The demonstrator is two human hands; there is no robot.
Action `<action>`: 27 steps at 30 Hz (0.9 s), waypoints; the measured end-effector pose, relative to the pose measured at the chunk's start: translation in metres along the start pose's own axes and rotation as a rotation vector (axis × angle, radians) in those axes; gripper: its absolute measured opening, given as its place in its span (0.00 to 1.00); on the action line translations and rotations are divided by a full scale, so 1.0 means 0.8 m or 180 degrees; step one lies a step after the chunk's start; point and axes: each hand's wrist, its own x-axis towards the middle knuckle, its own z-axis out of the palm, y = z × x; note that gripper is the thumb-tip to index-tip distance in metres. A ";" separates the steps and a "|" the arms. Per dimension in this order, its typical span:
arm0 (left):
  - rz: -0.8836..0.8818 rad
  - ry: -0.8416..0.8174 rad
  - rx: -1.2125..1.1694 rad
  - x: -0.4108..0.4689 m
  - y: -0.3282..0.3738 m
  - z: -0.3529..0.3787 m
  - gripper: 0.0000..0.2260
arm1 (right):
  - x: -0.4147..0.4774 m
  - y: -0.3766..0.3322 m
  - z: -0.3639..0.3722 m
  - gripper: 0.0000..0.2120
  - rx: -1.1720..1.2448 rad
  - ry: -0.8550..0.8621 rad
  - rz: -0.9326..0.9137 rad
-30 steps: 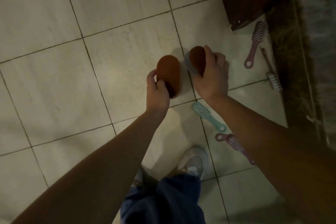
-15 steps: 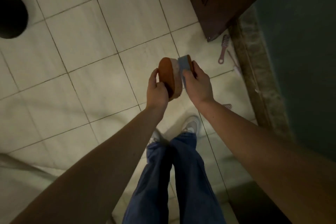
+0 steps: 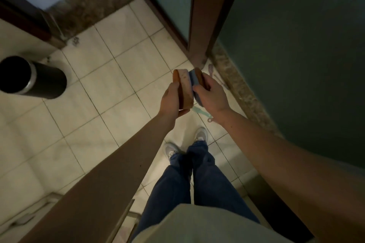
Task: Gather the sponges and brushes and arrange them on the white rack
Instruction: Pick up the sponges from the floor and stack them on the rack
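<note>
My left hand (image 3: 171, 100) grips an oval sponge (image 3: 184, 89) with an orange back and a pale face, held on edge. Pressed against it is a second sponge (image 3: 194, 80) with a blue layer and an orange back, gripped by my right hand (image 3: 212, 95). Both are held above the tiled floor in front of me. On the floor beyond my hands lie a teal brush (image 3: 201, 111), partly hidden, and a pink brush (image 3: 210, 69) by the door frame. The white rack is not in view.
A black cylindrical bin (image 3: 33, 78) stands on the floor at left. A brown door frame (image 3: 199, 16) and a dark glass panel (image 3: 296, 45) rise at right, with a stone sill (image 3: 243, 94) below. My shoes (image 3: 170, 150) are on the tiles.
I have straightened up, so the floor and brushes look farther away. My hands have brought the two sponges together until they touch.
</note>
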 end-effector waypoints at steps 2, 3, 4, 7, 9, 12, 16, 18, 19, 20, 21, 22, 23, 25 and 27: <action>0.0061 -0.0092 0.0094 -0.026 0.017 0.011 0.19 | -0.020 -0.018 -0.024 0.23 0.0113 0.0081 0.0009; 0.0098 -0.0139 0.0139 -0.039 0.025 0.016 0.18 | -0.029 -0.026 -0.036 0.24 0.0157 0.0125 0.0005; 0.0153 -0.0195 0.0192 -0.051 0.033 0.022 0.17 | -0.037 -0.033 -0.047 0.24 0.0222 0.0174 -0.0010; 0.0324 -0.0382 0.0433 -0.081 0.054 0.040 0.12 | -0.057 -0.046 -0.077 0.23 0.0459 0.0384 -0.0080; 0.0408 -0.0521 0.0638 -0.098 0.067 0.054 0.14 | -0.069 -0.049 -0.097 0.21 0.0649 0.0609 -0.0131; 0.0561 -0.0749 0.0959 -0.118 0.080 0.075 0.14 | -0.086 -0.050 -0.122 0.18 0.0940 0.0821 -0.0151; 0.0893 -0.0971 0.1253 -0.139 0.094 0.107 0.13 | -0.102 -0.051 -0.153 0.26 0.1080 0.1109 -0.0228; 0.0986 -0.1025 0.1315 -0.147 0.100 0.124 0.14 | -0.111 -0.050 -0.169 0.29 0.1092 0.1246 -0.0151; 0.1003 -0.1083 0.1334 -0.151 0.102 0.130 0.15 | -0.116 -0.050 -0.176 0.30 0.1080 0.1312 -0.0117; 0.1021 -0.1157 0.1374 -0.153 0.104 0.137 0.15 | -0.120 -0.050 -0.183 0.30 0.1114 0.1399 -0.0131; 0.1043 -0.1232 0.1449 -0.155 0.106 0.144 0.16 | -0.124 -0.049 -0.189 0.30 0.1183 0.1505 -0.0169; 0.1069 -0.1295 0.1543 -0.158 0.109 0.150 0.17 | -0.129 -0.049 -0.195 0.29 0.1253 0.1629 -0.0211; 0.1106 -0.1340 0.1621 -0.160 0.112 0.156 0.17 | -0.134 -0.049 -0.201 0.28 0.1295 0.1759 -0.0239; 0.1188 -0.1452 0.1732 -0.165 0.118 0.169 0.17 | -0.148 -0.048 -0.209 0.28 0.1321 0.1983 -0.0235; 0.1241 -0.1648 0.1938 -0.172 0.122 0.181 0.20 | -0.166 -0.045 -0.214 0.28 0.1395 0.2244 -0.0139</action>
